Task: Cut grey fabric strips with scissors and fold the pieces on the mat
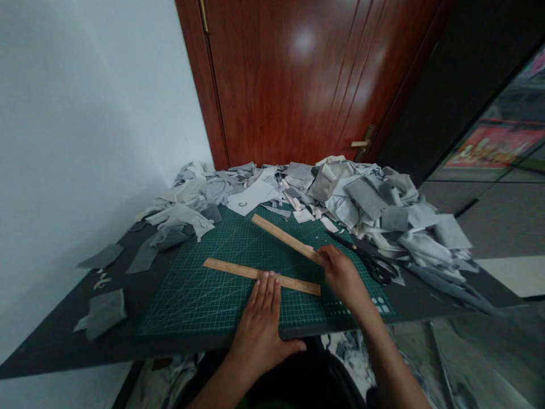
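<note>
My left hand [261, 321] rests with fingers stretched out, its fingertips on a wooden ruler [230, 267] that lies on the green cutting mat [179, 301]. In my right hand [340, 275] is the near end of a second wooden ruler [285, 236], which slants away to the upper left over the mat. Whether that ruler touches the mat I cannot tell. Just right of my right hand lies a pair of scissors [374, 267] with black handles, its blades pointing to the far left.
Heaps of grey and white fabric scraps [366, 199] line the back and right of the dark table [55, 335]. A white sheet [251, 196] lies among them. Loose grey pieces [106, 312] are at the left. Behind stands a brown wooden door [289, 85].
</note>
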Available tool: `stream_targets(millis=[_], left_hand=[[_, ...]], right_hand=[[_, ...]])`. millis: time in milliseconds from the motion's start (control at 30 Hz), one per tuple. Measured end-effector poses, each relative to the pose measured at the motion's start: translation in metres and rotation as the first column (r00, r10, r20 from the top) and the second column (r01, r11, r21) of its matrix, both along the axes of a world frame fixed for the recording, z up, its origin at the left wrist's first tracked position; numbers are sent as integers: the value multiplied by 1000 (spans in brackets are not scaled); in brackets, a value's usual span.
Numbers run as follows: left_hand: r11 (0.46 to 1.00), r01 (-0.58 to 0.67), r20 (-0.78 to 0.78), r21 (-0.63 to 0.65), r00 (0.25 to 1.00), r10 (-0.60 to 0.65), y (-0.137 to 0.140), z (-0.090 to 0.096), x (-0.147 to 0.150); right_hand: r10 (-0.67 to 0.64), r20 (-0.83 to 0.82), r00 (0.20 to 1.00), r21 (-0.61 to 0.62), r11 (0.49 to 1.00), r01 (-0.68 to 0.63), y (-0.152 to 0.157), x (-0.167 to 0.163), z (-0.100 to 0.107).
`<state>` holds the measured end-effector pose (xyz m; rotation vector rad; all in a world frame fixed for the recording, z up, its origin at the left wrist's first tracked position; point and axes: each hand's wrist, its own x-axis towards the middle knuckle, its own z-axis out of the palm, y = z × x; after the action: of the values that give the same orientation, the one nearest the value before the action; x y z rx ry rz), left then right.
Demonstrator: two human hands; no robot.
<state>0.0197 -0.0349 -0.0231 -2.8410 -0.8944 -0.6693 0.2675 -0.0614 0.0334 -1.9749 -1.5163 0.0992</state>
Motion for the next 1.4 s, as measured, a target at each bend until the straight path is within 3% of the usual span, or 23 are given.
stream_targets(millis=[133,200,333,500,667,800,933,1167,1400], left_hand=[[986,48,59,159,997,-58,-1,4,-5],[975,36,129,219,989,-66,-5,5,-11],[971,-44,268,233,963,-21,-14,-1,-27],[973,-75,207,218,978,29,-21,-10,-34],[972,-42,177,230,984,0,-20,-13,-33],[972,-20,191,234,981,-25,-21,-15,-33],[974,-33,173,226,985,-7,-23,-15,-33],[982,-57,153,183,988,29,-26,-18,-32],[984,-22,143,178,990,-4,-25,-19,-32]], right_hand=[[314,-197,929,69,949,-307,4,-45,-1],[381,-282,880,121,924,-362,6,-57,-4],[372,-294,880,94,928,-361,4,-61,-9],[351,-264,898,-38,927,-374,-1,-71,-4],[318,-173,932,-174,922,-347,-2,-80,6],[294,5,956,-265,922,-283,-2,-82,7],[284,160,945,-260,936,-237,-4,-84,3],[333,185,925,-249,926,-284,-5,-89,0],[401,201,894,-313,891,-330,-4,-90,3]])
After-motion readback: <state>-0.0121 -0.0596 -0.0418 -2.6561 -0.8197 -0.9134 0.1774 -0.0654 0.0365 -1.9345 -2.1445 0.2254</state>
